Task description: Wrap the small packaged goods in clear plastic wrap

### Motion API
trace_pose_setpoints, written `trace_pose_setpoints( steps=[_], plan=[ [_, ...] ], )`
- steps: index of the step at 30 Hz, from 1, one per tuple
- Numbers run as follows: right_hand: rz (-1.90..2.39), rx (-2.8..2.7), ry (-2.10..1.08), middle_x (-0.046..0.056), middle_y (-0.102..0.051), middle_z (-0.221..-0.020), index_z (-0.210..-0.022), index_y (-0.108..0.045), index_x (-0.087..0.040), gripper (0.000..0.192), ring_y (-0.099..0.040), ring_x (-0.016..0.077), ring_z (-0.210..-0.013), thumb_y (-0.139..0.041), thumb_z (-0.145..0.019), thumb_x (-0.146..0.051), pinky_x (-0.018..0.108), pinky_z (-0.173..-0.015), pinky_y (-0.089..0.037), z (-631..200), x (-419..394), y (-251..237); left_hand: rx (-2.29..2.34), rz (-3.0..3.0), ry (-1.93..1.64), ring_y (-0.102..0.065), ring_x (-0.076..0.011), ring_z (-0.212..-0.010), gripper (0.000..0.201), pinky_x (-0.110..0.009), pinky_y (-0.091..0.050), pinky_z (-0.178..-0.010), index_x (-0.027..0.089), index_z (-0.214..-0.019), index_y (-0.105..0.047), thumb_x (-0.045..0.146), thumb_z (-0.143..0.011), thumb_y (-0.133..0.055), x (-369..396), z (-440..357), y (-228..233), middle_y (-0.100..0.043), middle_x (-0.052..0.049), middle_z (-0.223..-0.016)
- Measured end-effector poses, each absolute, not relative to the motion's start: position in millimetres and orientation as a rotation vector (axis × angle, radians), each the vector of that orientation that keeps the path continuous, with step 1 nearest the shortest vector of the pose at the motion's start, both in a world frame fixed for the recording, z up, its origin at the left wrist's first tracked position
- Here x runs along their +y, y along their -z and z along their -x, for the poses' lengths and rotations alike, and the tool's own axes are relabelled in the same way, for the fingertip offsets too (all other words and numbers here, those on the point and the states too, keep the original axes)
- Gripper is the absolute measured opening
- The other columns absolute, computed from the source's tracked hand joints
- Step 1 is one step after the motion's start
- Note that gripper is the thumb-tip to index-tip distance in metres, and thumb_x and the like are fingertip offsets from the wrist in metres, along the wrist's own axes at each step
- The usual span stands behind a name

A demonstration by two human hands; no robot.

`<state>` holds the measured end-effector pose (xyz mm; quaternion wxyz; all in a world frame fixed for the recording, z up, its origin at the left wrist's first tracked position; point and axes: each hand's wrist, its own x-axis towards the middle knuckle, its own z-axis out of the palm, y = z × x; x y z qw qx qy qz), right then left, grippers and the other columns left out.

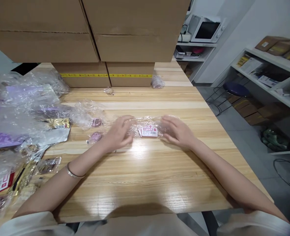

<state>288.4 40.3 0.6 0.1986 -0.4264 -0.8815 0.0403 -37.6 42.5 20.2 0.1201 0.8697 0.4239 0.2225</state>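
A clear plastic bag (148, 123) lies flat on the wooden table (147, 173) in front of me. Inside it, or under it, are small white and pink labelled cards (148, 131). My left hand (119, 132) rests on the bag's left end, fingers curled loosely over the plastic. My right hand (178, 131) presses on the bag's right end. A thin bracelet (73, 172) circles my left wrist. Whether either hand pinches the plastic or only lies on it is blurred.
A heap of crumpled clear bags, purple packets and gold foil packets (24, 111) covers the table's left side. Small pink badges (96, 123) lie beside it. Stacked cardboard boxes (105, 42) stand at the back. Shelves (270, 72) and a stool (235, 89) stand at the right.
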Motion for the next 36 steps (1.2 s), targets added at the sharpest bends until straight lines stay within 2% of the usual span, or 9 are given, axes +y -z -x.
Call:
trace_pose_setpoints(
  steps=[3, 9, 13, 19, 23, 25, 28, 33, 36],
  plan=[
    [1.007, -2.609, -0.409, 0.011, -0.044, -0.154, -0.153, -0.039, -0.024, 0.067, -0.041, 0.0287, -0.143, -0.056, -0.094, -0.049, 0.050, -0.115, -0.039, -293.1, 35.8, 8.0, 0.885, -2.598, -0.256, -0.033, -0.0296, -0.147, 0.060, -0.049, -0.023, -0.122, 0.023, -0.145, -0.046, 0.048, -0.092, -0.056, 43.6, 38.9, -16.4, -0.044, -0.011, -0.154],
    [1.153, -2.449, -0.580, 0.006, -0.063, -0.138, -0.132, -0.064, -0.025, 0.041, -0.054, 0.0242, -0.133, -0.038, -0.102, -0.039, 0.046, -0.113, -0.042, -295.1, 42.3, 11.8, 1.042, -2.360, -0.271, -0.050, -0.0217, -0.136, 0.046, -0.038, -0.033, -0.118, 0.024, -0.137, -0.059, 0.043, -0.102, -0.036, 59.7, 59.3, -13.8, -0.054, -0.005, -0.147],
    [1.358, -2.254, -0.750, 0.005, -0.076, -0.103, -0.100, -0.073, -0.021, 0.047, -0.070, 0.0243, -0.097, -0.035, -0.101, -0.050, 0.039, -0.090, -0.052, -294.3, 56.0, -6.2, 1.151, -2.111, -0.421, -0.067, -0.0236, -0.099, 0.045, -0.032, -0.050, -0.090, 0.020, -0.099, -0.075, 0.052, -0.098, -0.042, 74.3, 64.3, -17.8, -0.075, -0.004, -0.106],
    [1.793, -2.030, -0.948, 0.002, -0.061, -0.059, -0.063, -0.063, -0.018, 0.046, -0.057, 0.0171, -0.058, -0.059, -0.084, -0.059, 0.029, -0.057, -0.042, -293.5, 90.9, -15.1, 1.436, -1.865, -0.509, -0.059, -0.0175, -0.067, 0.031, -0.027, -0.046, -0.064, 0.014, -0.085, -0.071, 0.044, -0.084, -0.062, 104.1, 52.1, -9.2, -0.066, -0.004, -0.076],
    [1.927, -1.968, -0.233, 0.016, -0.072, -0.098, -0.101, -0.070, -0.013, 0.033, -0.067, 0.0305, -0.091, -0.060, -0.087, -0.042, 0.044, -0.082, -0.051, -278.7, 83.0, -13.1, 1.667, -1.956, -0.814, -0.061, -0.0233, -0.096, 0.031, -0.035, -0.048, -0.084, 0.012, -0.114, -0.062, 0.024, -0.085, -0.058, 86.9, 39.8, -15.9, -0.062, -0.013, -0.110],
    [1.672, -2.074, 0.039, 0.023, -0.061, -0.130, -0.130, -0.059, -0.010, 0.046, -0.056, 0.0362, -0.123, -0.050, -0.094, -0.036, 0.055, -0.104, -0.042, -263.8, 67.7, -12.0, 1.656, -2.211, -0.982, -0.058, -0.0254, -0.104, 0.025, -0.040, -0.046, -0.091, 0.014, -0.110, -0.062, 0.021, -0.090, -0.051, 63.4, 32.5, -22.6, -0.061, -0.013, -0.110],
    [1.313, -2.405, -0.016, 0.018, -0.042, -0.155, -0.151, -0.038, -0.013, 0.059, -0.030, 0.0317, -0.148, -0.041, -0.100, -0.043, 0.056, -0.121, -0.021, -240.4, 44.8, -4.6, 1.397, -2.529, -0.634, -0.061, -0.0247, -0.088, 0.027, -0.041, -0.049, -0.086, 0.016, -0.091, -0.066, 0.027, -0.097, -0.042, 26.2, 23.0, -24.1, -0.065, -0.010, -0.088],
    [1.287, -2.562, -0.239, 0.016, -0.026, -0.163, -0.156, -0.028, -0.015, 0.070, -0.018, 0.0310, -0.152, -0.039, -0.099, -0.055, 0.054, -0.123, -0.019, -226.0, 31.4, 18.6, 1.557, -2.625, -0.287, -0.051, -0.0371, -0.124, 0.045, -0.054, -0.040, -0.104, 0.014, -0.127, -0.059, 0.045, -0.100, -0.041, 6.1, 24.1, -2.6, -0.061, -0.019, -0.130],
    [1.287, -2.545, -0.268, 0.016, -0.023, -0.164, -0.157, -0.027, -0.015, 0.070, -0.016, 0.0303, -0.153, -0.036, -0.100, -0.055, 0.052, -0.123, -0.017, -227.2, 34.2, 25.8, 1.645, -2.549, -0.315, -0.052, -0.0379, -0.125, 0.050, -0.056, -0.035, -0.110, 0.011, -0.123, -0.058, 0.050, -0.100, -0.039, 16.6, 21.6, 3.6, -0.063, -0.020, -0.123]
  ],
)
